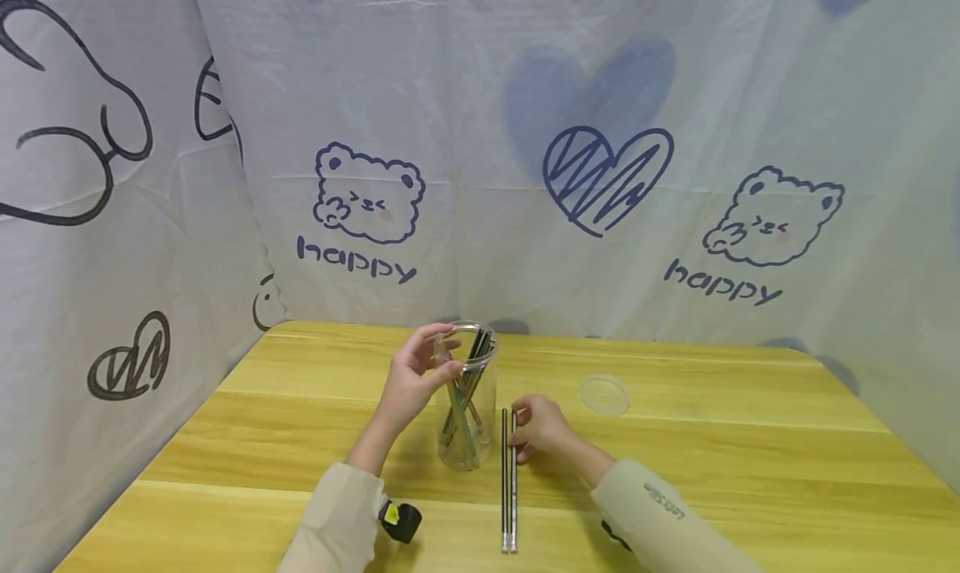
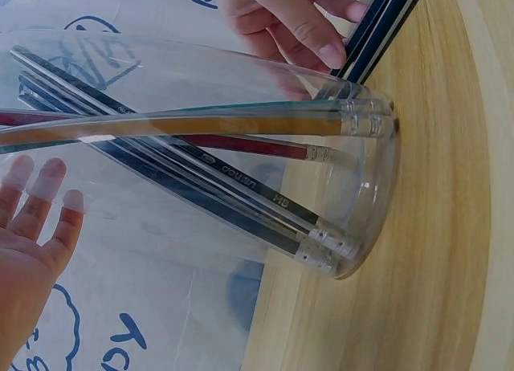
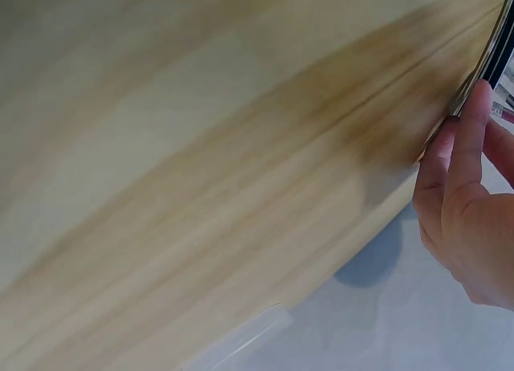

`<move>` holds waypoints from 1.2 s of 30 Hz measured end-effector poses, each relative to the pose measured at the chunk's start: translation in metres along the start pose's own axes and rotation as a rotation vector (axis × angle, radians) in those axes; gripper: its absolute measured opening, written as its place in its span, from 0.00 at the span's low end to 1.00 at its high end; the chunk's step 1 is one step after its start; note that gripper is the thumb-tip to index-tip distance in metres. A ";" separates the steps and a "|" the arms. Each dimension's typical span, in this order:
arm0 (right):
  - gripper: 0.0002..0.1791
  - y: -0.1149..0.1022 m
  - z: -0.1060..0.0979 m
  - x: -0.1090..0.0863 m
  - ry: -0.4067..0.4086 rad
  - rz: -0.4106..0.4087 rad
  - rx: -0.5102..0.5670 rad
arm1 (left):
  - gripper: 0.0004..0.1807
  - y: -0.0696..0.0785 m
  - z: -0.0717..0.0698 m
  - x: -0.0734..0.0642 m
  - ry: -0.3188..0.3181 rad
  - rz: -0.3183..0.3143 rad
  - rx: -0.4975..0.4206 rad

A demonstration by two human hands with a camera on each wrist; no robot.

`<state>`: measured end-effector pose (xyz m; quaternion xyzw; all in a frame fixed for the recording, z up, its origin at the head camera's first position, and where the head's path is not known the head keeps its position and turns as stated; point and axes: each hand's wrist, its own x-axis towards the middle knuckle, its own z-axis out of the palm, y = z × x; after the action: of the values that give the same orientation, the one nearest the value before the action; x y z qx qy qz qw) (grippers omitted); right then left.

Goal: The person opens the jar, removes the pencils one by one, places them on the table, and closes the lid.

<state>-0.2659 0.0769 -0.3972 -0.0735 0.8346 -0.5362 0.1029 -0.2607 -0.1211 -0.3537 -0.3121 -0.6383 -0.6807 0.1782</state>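
Note:
My left hand [image 1: 408, 383] grips a clear plastic jar [image 1: 487, 402] near its rim, thumb in front and fingers round the far side. Several pencils [image 2: 241, 186] lean crosswise inside, dark ones with a few red, yellow and green, their ferrule ends at the jar's bottom. Just right of the jar, two dark pencils lie side by side on the table. The right hand [image 1: 543, 427] pinches the right-hand pencil [image 1: 514, 490] near its far end; the left-hand pencil [image 1: 505, 481] lies close alongside. In the right wrist view, the pinching fingers [image 3: 470, 158] partly hide the pencils.
A round clear lid [image 1: 604, 395] lies on the wooden table [image 1: 750, 473], beyond and right of the right hand. Printed white cloth [image 1: 480, 223] hangs along the table's back and left. A black wrist device [image 1: 401, 521] sits at the left sleeve.

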 end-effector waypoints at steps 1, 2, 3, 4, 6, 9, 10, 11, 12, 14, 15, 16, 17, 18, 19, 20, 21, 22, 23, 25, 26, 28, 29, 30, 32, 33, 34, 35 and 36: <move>0.29 0.000 0.000 0.000 -0.003 0.001 0.000 | 0.26 0.000 0.000 0.000 0.000 -0.001 -0.001; 0.29 0.000 0.000 0.000 -0.003 0.002 -0.003 | 0.26 -0.001 0.000 0.000 -0.001 -0.001 -0.003; 0.29 0.000 0.001 0.000 -0.002 0.004 -0.003 | 0.26 -0.001 0.000 0.000 -0.002 -0.002 -0.003; 0.29 0.000 0.001 0.000 -0.001 0.010 0.001 | 0.26 -0.001 0.000 0.000 -0.002 -0.001 -0.005; 0.29 -0.001 0.001 0.001 0.004 0.020 0.005 | 0.26 -0.001 0.000 0.000 -0.002 -0.004 -0.006; 0.28 -0.001 0.001 0.001 0.011 0.031 0.008 | 0.26 0.001 0.000 0.000 0.003 -0.010 -0.002; 0.27 -0.002 0.001 0.002 0.014 0.030 0.008 | 0.26 0.001 0.000 0.000 0.004 -0.011 -0.002; 0.27 -0.001 0.001 0.002 0.018 0.029 0.008 | 0.26 0.001 0.000 0.000 0.004 -0.012 -0.002; 0.26 -0.001 0.002 0.003 0.021 0.028 0.008 | 0.26 0.002 0.000 0.000 0.005 -0.012 -0.001; 0.26 0.000 0.002 0.003 0.027 0.024 0.012 | 0.26 0.002 0.000 0.000 0.005 -0.011 -0.001; 0.25 0.000 0.002 0.003 0.030 0.023 0.014 | 0.27 0.002 0.000 0.000 0.004 -0.012 -0.003; 0.25 -0.001 0.002 0.002 0.031 0.022 0.013 | 0.27 0.002 0.000 0.000 0.005 -0.012 -0.003; 0.25 -0.001 0.002 0.002 0.033 0.022 0.014 | 0.27 0.003 0.000 0.000 0.006 -0.014 -0.003; 0.24 -0.002 0.003 0.001 0.033 0.020 0.011 | 0.26 0.003 0.000 0.000 0.006 -0.015 -0.003; 0.24 -0.003 0.003 0.000 0.032 0.016 0.007 | 0.26 0.003 0.000 0.000 0.007 -0.015 -0.002; 0.23 -0.003 0.003 -0.001 0.032 0.013 0.003 | 0.26 0.003 0.000 0.000 0.007 -0.016 -0.002; 0.23 -0.004 0.003 -0.002 0.031 0.014 0.004 | 0.26 0.003 0.000 0.000 0.007 -0.016 -0.001; 0.22 -0.004 0.003 -0.002 0.031 0.012 0.005 | 0.26 0.003 0.000 0.000 0.007 -0.016 0.000; 0.22 -0.003 0.003 -0.001 0.033 0.014 0.007 | 0.26 0.002 0.000 0.000 0.007 -0.015 0.000; 0.21 -0.002 0.003 0.000 0.035 0.017 0.006 | 0.26 0.001 0.000 0.000 0.005 -0.012 -0.004; 0.21 0.003 0.002 0.003 0.020 -0.014 0.028 | 0.26 0.001 0.000 -0.001 0.003 -0.011 -0.005; 0.20 0.003 0.002 0.004 0.024 -0.005 0.028 | 0.26 0.001 0.000 -0.001 0.001 -0.010 -0.007; 0.20 0.004 0.002 0.004 0.021 -0.007 0.029 | 0.26 0.001 -0.001 -0.001 0.001 -0.011 -0.008; 0.19 0.003 0.002 0.004 0.016 -0.012 0.028 | 0.26 0.001 -0.001 -0.001 0.000 -0.012 -0.008; 0.19 0.003 0.000 0.003 0.004 -0.019 0.026 | 0.26 0.001 -0.001 -0.001 -0.001 -0.014 -0.009; 0.19 -0.002 0.001 0.000 0.017 0.011 0.001 | 0.26 0.001 -0.001 -0.001 -0.001 -0.016 -0.011; 0.19 -0.001 0.000 0.000 0.010 0.003 -0.003 | 0.27 0.000 -0.001 -0.001 -0.002 -0.016 -0.013; 0.19 0.000 0.000 0.000 0.004 -0.002 -0.008 | 0.27 0.000 -0.001 -0.001 -0.003 -0.017 -0.015; 0.19 0.000 -0.001 0.000 -0.001 -0.003 -0.016 | 0.27 0.000 -0.001 -0.001 -0.005 -0.015 -0.017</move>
<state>-0.2658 0.0780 -0.3965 -0.0757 0.8387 -0.5296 0.1020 -0.2603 -0.1220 -0.3547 -0.3103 -0.6352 -0.6868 0.1687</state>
